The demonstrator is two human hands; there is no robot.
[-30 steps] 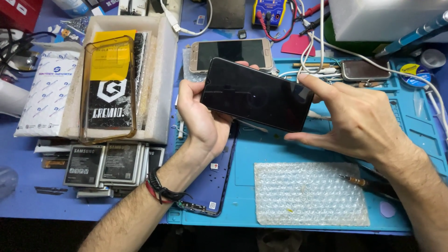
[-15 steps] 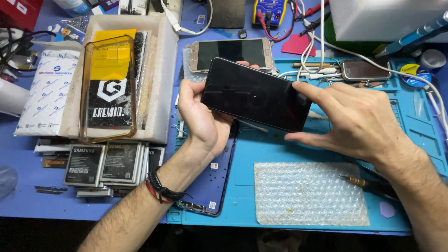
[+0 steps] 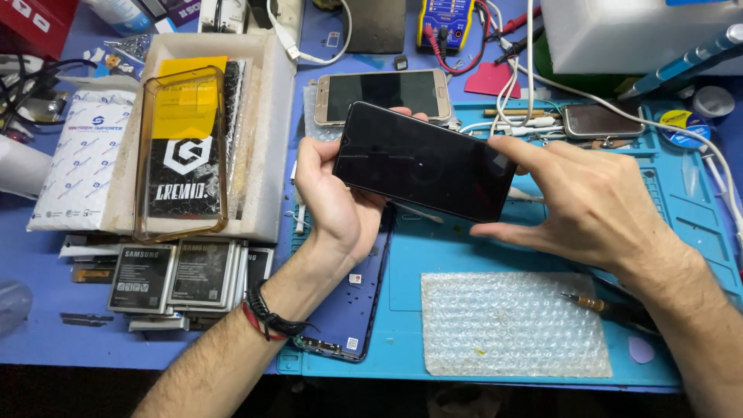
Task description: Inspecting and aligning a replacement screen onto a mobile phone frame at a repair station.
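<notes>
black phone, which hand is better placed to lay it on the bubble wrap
Probably the right hand. It grips the black phone at the end nearer the bubble wrap, which lies just below it. The left hand holds the far end, over the blue phone frame.

Cluttered blue workbench [image 3: 46, 255], teal repair mat [image 3: 696, 232], bright overhead light, dark floor below

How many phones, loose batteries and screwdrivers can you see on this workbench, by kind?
Phones: 3, namely the black dark-screened phone held by left hand and right hand, the gold-framed phone and the small dark phone.
Grey flat batteries: 2 clearly showing; others beneath are hidden.
Wooden-handled screwdriver: 1.
Total: 6.
</notes>
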